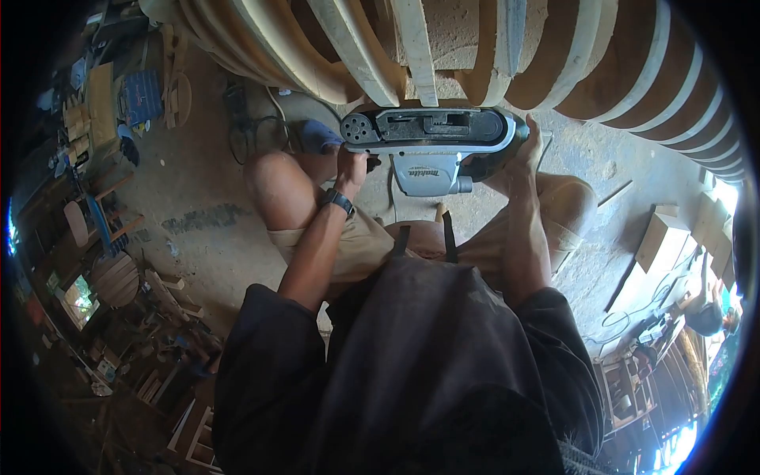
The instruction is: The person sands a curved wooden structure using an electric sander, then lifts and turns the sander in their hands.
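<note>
A grey and black Makita belt sander (427, 150) lies across the view, its long side against the lower ends of curved wooden slats (419, 55). My left hand (351, 170), below a wrist with a dark watch (337, 203), is wrapped round the sander's left end. My right hand (526, 150) grips the right end, with its fingertips partly hidden behind the housing. The grey dust box of the sander faces my body, between my two hands. Where the sander meets the slats, the contact face is not visible.
More curved wooden ribs (633, 87) run to the upper right. A power cable (281, 119) lies on the concrete floor (206, 190) at the left. Wooden blocks (663, 241) stand at the right. Another person (704, 313) is at the far right. A round slatted wooden piece (116, 279) is at the left.
</note>
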A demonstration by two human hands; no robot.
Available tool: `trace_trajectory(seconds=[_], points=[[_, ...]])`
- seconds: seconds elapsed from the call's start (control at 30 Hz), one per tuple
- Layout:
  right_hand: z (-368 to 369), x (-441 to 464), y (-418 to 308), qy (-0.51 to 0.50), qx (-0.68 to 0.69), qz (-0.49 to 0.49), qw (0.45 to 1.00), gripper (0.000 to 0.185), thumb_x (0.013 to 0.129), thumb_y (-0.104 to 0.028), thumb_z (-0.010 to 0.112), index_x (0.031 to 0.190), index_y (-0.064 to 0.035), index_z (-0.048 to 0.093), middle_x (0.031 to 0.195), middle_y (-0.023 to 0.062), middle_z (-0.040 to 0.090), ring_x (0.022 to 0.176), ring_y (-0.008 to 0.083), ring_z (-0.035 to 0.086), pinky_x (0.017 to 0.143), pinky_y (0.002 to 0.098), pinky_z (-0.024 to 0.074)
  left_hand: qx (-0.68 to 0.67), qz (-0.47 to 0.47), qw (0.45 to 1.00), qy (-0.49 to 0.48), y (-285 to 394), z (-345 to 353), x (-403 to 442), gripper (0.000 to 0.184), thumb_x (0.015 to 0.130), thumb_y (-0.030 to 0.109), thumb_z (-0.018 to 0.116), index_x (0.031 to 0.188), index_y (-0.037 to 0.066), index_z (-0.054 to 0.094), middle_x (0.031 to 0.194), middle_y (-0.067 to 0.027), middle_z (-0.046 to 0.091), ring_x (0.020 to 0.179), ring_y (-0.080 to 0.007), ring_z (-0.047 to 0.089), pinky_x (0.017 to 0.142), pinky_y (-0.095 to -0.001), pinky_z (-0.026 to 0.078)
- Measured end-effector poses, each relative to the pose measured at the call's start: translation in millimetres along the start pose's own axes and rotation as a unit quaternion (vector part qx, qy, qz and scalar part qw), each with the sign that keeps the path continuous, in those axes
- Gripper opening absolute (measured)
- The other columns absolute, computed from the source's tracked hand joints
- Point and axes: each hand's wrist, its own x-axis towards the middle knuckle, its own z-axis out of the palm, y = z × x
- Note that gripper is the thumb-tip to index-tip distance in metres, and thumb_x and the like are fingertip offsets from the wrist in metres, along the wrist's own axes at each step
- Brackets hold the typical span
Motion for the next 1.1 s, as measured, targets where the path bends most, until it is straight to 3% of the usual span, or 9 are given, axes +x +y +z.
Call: trace_trajectory(seconds=[0.07, 0.17, 0.3, 0.4, 0.67, 0.83, 1.03, 1.1], points=[[2, -20, -5, -0.036, 0.013, 0.04, 0.998, 0.04, 0.087, -0.033, 0.057, 0.107, 0.0023, 0.058, 0.094, 0.0152, 0.065, 0.08, 0.0291, 0.066, 0.077, 0.0406, 0.0543, -0.076, -0.076, 0.994, 0.019, 4, 2, -1, 0.024, 0.08, 0.005, 0.049, 0.092, 0.0, 0.069, 0.084, -0.0071, 0.07, 0.07, -0.0161, 0.066, 0.059, -0.03, 0.056], [10, -44, -14, -0.131, 0.022, 0.117, 0.984, 0.041, 0.086, -0.031, 0.054, 0.109, 0.004, 0.057, 0.097, 0.0169, 0.064, 0.083, 0.0308, 0.065, 0.079, 0.0428, 0.0538, -0.124, -0.116, 0.985, 0.011, -12, -8, -3, 0.023, 0.084, 0.008, 0.05, 0.094, 0.0, 0.069, 0.084, -0.0071, 0.07, 0.066, -0.0158, 0.065, 0.057, -0.029, 0.056], [10, -53, -29, -0.236, 0.011, 0.168, 0.957, 0.043, 0.085, -0.027, 0.05, 0.112, 0.0063, 0.055, 0.101, 0.0192, 0.064, 0.087, 0.0331, 0.065, 0.082, 0.0458, 0.0531, -0.103, -0.109, 0.989, 0.022, 27, -4, -12, 0.023, 0.086, 0.008, 0.051, 0.098, 0.001, 0.069, 0.083, -0.0064, 0.069, 0.062, -0.014, 0.065, 0.055, -0.0274, 0.055], [9, -56, -32, -0.259, 0.014, 0.178, 0.949, 0.045, 0.084, -0.025, 0.046, 0.114, 0.008, 0.054, 0.104, 0.021, 0.063, 0.09, 0.0348, 0.065, 0.085, 0.0481, 0.0526, -0.085, -0.084, 0.993, 0.013, 38, -2, -11, 0.022, 0.086, 0.008, 0.051, 0.098, 0.002, 0.069, 0.081, -0.0053, 0.069, 0.064, -0.0135, 0.065, 0.055, -0.0268, 0.055], [6, -44, -23, -0.14, 0.009, 0.105, 0.985, 0.048, 0.082, -0.02, 0.041, 0.117, 0.0107, 0.052, 0.109, 0.0238, 0.063, 0.096, 0.0373, 0.064, 0.09, 0.0525, 0.0517, -0.095, -0.08, 0.992, 0.021, 16, -3, -7, 0.026, 0.085, 0.006, 0.049, 0.105, -0.001, 0.065, 0.096, -0.0095, 0.067, 0.073, -0.0149, 0.066, 0.058, -0.0281, 0.057], [5, -31, -15, -0.09, 0.077, 0.176, 0.977, 0.045, 0.077, -0.017, 0.042, 0.113, 0.0074, 0.055, 0.108, 0.021, 0.063, 0.095, 0.0352, 0.064, 0.091, 0.0508, 0.0513, -0.08, -0.047, 0.995, 0.038, 2, -3, -5, 0.028, 0.085, 0.005, 0.046, 0.104, -0.001, 0.066, 0.096, -0.0098, 0.067, 0.075, -0.0152, 0.066, 0.058, -0.0278, 0.057], [11, -26, -11, -0.07, 0.094, 0.233, 0.966, 0.04, 0.075, -0.017, 0.045, 0.107, 0.0033, 0.058, 0.104, 0.0184, 0.064, 0.094, 0.0357, 0.063, 0.094, 0.0506, 0.0477, -0.023, -0.025, 0.999, -0.002, -25, -11, 8, 0.026, 0.086, 0.009, 0.048, 0.098, -0.002, 0.067, 0.089, -0.0079, 0.069, 0.077, -0.0167, 0.066, 0.067, -0.0294, 0.054], [9, -17, -7, -0.019, -0.026, 0.105, 0.994, 0.032, 0.072, -0.014, 0.049, 0.097, 0.0036, 0.059, 0.095, 0.0177, 0.064, 0.085, 0.032, 0.063, 0.085, 0.0442, 0.0502, 0.012, -0.064, 0.997, -0.044, -40, -19, 14, 0.025, 0.086, 0.01, 0.049, 0.098, -0.002, 0.067, 0.09, -0.0073, 0.069, 0.079, -0.016, 0.065, 0.071, -0.0299, 0.053]])
